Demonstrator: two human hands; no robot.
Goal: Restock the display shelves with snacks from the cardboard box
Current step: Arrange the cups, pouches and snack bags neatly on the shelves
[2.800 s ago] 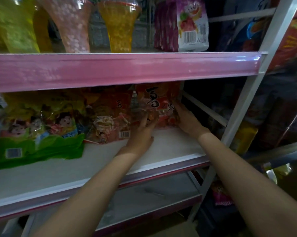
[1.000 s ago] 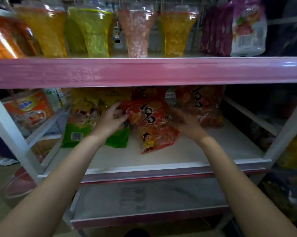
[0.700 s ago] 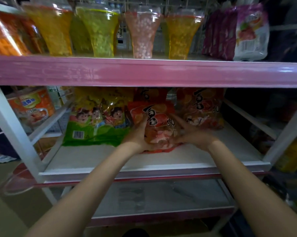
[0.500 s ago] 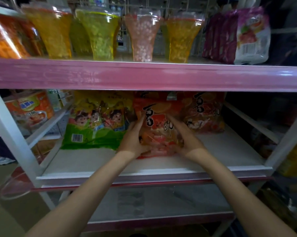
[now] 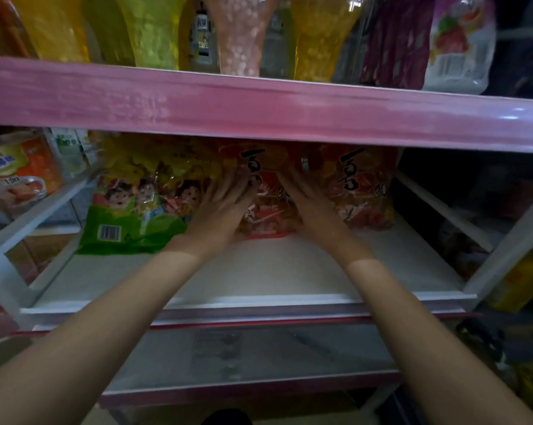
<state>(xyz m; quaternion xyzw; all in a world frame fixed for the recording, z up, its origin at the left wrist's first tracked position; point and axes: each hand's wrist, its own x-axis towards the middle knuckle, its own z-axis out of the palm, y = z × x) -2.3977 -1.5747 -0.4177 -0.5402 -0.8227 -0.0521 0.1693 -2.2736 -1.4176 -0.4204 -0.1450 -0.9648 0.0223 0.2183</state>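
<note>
My left hand point(image 5: 219, 210) and right hand point(image 5: 308, 204), fingers straight, press one upright glossy red-orange plastic snack bag point(image 5: 266, 207); two such bags stand visible.

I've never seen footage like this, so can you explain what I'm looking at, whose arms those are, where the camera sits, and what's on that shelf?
There is no machine here. A person wears a camera on the head, looking forward and down, so the two bare arms are their own. The left hand and right hand press with straight fingers against a red snack bag standing on the white shelf. Beside it stand a green and yellow bag and another red bag. Above the pink shelf edge sit clear candy tubs.
</note>
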